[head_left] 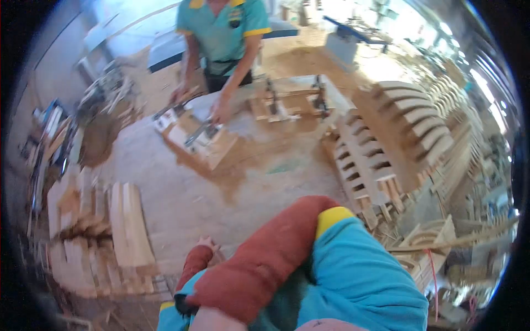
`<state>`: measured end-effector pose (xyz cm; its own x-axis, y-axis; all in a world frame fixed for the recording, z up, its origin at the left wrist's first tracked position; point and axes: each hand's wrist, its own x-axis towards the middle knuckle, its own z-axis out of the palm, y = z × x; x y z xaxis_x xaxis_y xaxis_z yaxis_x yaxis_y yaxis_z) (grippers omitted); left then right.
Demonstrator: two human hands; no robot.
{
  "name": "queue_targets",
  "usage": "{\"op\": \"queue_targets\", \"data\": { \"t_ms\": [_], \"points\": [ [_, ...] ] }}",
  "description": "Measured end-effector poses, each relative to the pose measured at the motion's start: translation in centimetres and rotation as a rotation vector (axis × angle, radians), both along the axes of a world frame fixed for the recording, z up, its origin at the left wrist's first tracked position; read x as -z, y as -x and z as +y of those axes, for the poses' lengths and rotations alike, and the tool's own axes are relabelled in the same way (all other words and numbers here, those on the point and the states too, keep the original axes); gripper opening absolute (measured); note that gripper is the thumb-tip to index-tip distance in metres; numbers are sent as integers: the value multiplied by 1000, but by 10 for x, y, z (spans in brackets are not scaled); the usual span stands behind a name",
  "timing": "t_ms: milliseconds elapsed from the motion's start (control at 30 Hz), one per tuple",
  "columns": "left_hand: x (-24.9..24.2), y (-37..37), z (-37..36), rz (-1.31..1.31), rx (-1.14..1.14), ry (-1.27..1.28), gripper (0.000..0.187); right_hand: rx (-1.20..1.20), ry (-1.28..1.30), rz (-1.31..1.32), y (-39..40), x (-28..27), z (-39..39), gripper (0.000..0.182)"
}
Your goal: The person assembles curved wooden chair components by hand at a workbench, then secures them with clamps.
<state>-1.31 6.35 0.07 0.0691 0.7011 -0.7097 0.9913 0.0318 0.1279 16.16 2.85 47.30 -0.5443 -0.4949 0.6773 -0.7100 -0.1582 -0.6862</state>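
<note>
My left hand (208, 244) rests at the near edge of the wooden table (182, 204), small and a little blurred, with its fingers apart and nothing visible in it. Across the front runs my right arm in a red sleeve, bent at the elbow. Only part of my right hand (216, 321) shows at the bottom edge; its fingers are out of sight. Left of my left hand lie pale shaped wood pieces (131, 223). A wooden jig with metal clamps (212, 144) stands farther back on the table.
Across the table a co-worker (226, 33) has both hands at the clamped jig. Behind it sits a second clamped wooden frame (290, 102). Rows of curved slats (361, 151) line the right side. Sawdust lies on the tabletop. A wooden piece with a round recess (425, 238) is at lower right.
</note>
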Motion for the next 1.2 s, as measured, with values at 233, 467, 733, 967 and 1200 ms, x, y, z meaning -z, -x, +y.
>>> {"op": "queue_targets", "data": {
  "t_ms": [233, 467, 733, 967, 1200],
  "points": [
    [-67, 9, 90, -659, -346, -173, 50, 463, 302, -357, -120, 60, 99, 28],
    [-179, -18, 229, -1007, -357, -693, 31, 1584, 1169, -796, -232, 189, 92, 18],
    [-195, -97, 426, -452, -139, -967, 49, 1673, 1243, -971, -231, 243, 111, 15],
    [-110, -158, 514, -346, -96, -785, 63, 1800, 1262, -1184, -251, 263, 113, 19],
    [-113, -149, 472, -348, -153, -957, 21, 1857, 1167, -1095, -238, 277, 161, 20]
  ]
}}
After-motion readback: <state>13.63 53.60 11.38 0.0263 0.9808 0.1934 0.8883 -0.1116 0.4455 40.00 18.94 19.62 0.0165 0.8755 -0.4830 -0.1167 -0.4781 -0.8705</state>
